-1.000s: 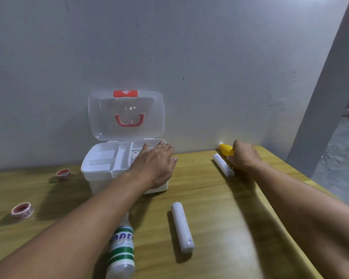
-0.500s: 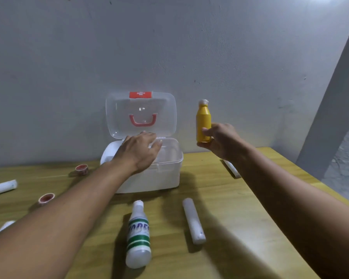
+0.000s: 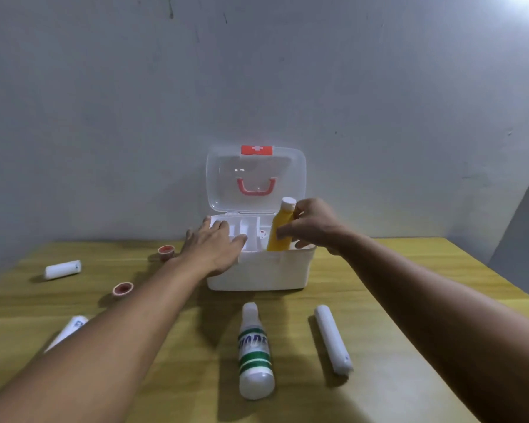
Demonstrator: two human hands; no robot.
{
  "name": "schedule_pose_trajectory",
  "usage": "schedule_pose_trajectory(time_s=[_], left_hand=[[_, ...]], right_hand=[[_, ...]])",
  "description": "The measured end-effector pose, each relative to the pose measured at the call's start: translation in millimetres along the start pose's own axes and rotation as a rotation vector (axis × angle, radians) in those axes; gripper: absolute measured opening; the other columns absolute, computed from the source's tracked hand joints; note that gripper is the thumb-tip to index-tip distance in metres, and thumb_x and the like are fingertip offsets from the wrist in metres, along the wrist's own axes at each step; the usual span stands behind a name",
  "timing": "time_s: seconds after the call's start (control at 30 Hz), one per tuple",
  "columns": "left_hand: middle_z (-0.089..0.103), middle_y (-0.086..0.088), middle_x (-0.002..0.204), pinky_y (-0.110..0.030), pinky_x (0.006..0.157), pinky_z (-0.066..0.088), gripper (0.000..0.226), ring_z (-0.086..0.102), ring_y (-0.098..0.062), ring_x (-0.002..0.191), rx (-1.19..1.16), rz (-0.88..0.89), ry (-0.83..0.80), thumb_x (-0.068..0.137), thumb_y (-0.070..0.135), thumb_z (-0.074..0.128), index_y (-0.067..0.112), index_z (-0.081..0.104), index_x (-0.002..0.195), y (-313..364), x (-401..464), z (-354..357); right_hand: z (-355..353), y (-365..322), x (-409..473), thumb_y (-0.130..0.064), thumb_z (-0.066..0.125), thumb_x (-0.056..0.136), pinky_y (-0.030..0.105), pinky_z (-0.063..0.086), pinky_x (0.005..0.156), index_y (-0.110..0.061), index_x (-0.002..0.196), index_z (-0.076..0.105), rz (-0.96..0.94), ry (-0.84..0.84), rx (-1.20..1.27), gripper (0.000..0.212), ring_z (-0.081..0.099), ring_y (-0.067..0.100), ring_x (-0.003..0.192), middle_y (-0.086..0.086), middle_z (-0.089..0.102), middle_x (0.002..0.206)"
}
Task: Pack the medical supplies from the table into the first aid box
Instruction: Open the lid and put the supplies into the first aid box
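The white first aid box (image 3: 260,271) stands open against the wall, its clear lid (image 3: 255,178) with red handle upright. My right hand (image 3: 310,227) grips a yellow bottle (image 3: 280,230) with a white cap, its lower end dipping inside the box's right side, slightly tilted. My left hand (image 3: 214,247) lies flat on the box's front left rim and inner tray, fingers spread. On the table lie a white bottle with green stripes (image 3: 254,351), a long white roll (image 3: 333,343), two more white rolls (image 3: 63,269) (image 3: 68,331) and two red tape rolls (image 3: 166,251) (image 3: 123,289).
The wooden table (image 3: 394,300) ends at a right edge running diagonally toward me. A grey wall (image 3: 257,87) rises directly behind the box. A grey pillar (image 3: 526,215) stands at the far right.
My right hand picked the yellow bottle off the table's right side, lifted it upright, then carried it left and down into the box. My left hand stayed on the box.
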State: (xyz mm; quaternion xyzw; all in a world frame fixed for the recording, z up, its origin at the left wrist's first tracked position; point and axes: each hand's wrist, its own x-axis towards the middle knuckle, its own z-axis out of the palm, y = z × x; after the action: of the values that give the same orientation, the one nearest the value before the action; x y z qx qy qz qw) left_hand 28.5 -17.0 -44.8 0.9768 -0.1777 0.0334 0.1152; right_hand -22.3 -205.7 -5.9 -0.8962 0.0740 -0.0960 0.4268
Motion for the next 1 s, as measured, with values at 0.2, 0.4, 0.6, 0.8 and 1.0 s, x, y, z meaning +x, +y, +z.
schedule_pose_trajectory(time_s=[0.2,0.4,0.6,0.8,1.0], left_hand=[[0.020,-0.008,0.160,-0.046,0.118,0.018,0.064,0.002,-0.023,0.151,-0.031,0.001,-0.010,0.098,0.046,0.022,0.006,0.029,0.147,0.2,-1.2,0.9],[0.032,-0.008,0.155,-0.052,0.118,0.017,0.062,0.007,-0.025,0.150,0.019,0.011,-0.001,0.097,0.046,0.020,0.005,0.039,0.140,-4.8,6.6,7.9],[0.028,-0.006,0.157,-0.061,0.116,0.007,0.063,0.010,-0.025,0.149,0.037,0.031,0.041,0.098,0.049,0.018,0.008,0.039,0.141,-3.5,2.4,5.1],[0.047,-0.010,0.142,-0.058,0.114,0.017,0.057,0.028,-0.027,0.142,-0.025,0.113,0.133,0.099,0.046,0.020,0.007,0.055,0.119,-5.3,-9.0,11.8],[0.045,-0.008,0.145,-0.050,0.117,0.018,0.055,0.023,-0.026,0.146,-0.031,0.149,0.104,0.099,0.047,0.022,0.010,0.055,0.123,-6.0,-17.3,11.6]], right_hand=[[12.1,0.1,15.0,-0.025,0.086,0.065,0.032,0.059,0.073,-0.004,0.100,0.073,-0.014,-0.107,-0.287,0.043,0.066,0.022,0.085,0.007,0.071,0.093],[18.7,0.1,19.0,-0.027,0.080,0.073,0.031,0.051,0.073,-0.007,0.101,0.076,-0.071,-0.116,-0.456,0.035,0.061,0.021,0.081,0.011,0.073,0.097],[11.6,-2.3,12.7,-0.024,0.081,0.072,0.039,0.058,0.086,-0.004,0.101,0.075,-0.061,-0.112,-0.428,0.035,0.066,0.026,0.093,0.011,0.073,0.098],[-2.5,-3.7,-5.3,-0.011,0.080,0.071,0.044,0.060,0.079,-0.001,0.094,0.075,-0.129,-0.026,-0.418,0.026,0.068,0.030,0.088,0.015,0.074,0.092],[-6.2,-7.2,-17.2,-0.025,0.079,0.076,0.041,0.060,0.079,-0.003,0.108,0.070,-0.191,0.020,-0.376,0.040,0.072,0.024,0.081,0.012,0.075,0.097]])
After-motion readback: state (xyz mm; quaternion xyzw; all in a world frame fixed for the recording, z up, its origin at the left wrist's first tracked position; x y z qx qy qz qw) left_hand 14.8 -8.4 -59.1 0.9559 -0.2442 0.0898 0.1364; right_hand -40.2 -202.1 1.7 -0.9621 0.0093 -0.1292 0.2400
